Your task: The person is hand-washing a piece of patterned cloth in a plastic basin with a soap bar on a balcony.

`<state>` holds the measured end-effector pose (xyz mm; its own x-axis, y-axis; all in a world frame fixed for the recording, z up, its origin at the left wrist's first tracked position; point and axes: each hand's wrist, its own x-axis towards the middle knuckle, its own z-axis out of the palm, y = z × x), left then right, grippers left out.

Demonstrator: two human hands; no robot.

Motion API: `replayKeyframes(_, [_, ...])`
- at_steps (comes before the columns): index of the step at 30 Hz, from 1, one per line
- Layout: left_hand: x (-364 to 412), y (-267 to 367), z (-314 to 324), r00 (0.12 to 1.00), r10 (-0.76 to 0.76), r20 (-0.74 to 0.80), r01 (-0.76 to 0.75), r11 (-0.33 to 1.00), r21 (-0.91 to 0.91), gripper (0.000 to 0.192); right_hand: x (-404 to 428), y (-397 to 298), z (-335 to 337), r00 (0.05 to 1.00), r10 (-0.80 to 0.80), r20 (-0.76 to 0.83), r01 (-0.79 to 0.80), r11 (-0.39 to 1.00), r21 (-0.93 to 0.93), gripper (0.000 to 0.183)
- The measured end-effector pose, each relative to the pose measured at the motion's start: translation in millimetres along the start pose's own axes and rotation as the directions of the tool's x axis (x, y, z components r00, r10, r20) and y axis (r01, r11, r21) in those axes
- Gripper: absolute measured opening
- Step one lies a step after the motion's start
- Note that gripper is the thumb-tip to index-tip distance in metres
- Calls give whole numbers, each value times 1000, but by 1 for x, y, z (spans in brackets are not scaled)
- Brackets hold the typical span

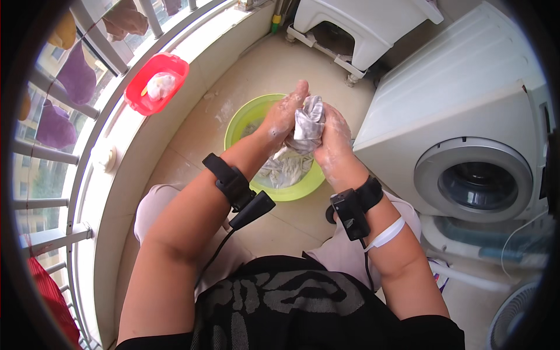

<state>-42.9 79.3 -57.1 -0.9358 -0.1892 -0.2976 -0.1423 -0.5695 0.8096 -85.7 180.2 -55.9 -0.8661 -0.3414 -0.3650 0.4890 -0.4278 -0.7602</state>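
Observation:
A bundled wet cloth, white with grey marks (309, 122), is pressed between my two soapy hands above a lime-green plastic basin (302, 194). My left hand (285, 114) lies along the cloth's left side, thumb pointing up. On the other side my right hand (336, 133) presses against it, its fingers partly hidden behind the cloth. More wet, light-coloured fabric (291, 168) sits in cloudy water in the basin, below the held bundle. Both wrists wear black straps with small devices and cables.
A red plastic tray (135, 89) holding a whitish lump of soap (161, 86) rests on the window ledge at left. A front-loading washing machine (472, 179) stands at right. Small garments (78, 74) hang by the window railing. A white plastic washtub (350, 22) stands beyond the basin.

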Motion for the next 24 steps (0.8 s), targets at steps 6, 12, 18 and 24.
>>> replayKeyframes(6, [-32, 3, 27, 862, 478, 167, -456, 590, 667, 42, 3, -7, -19, 990, 114, 86, -115, 993, 9, 22])
replayKeyframes(12, [-59, -7, 54, 532, 699, 479, -695, 37, 718, 20, 1, -28, -19, 941, 316, 120, -294, 940, -171, 25])
replayKeyframes(18, [-8, -11, 8, 657, 744, 118, -316, 130, 940, 22, -28, 18, 20, 986, 119, -119, -113, 992, 57, 14])
replayKeyframes(24, [-30, -18, 38, 599, 768, 229, -519, 154, 841, 23, 6, 12, -29, 984, 142, 108, -159, 972, 173, 9])
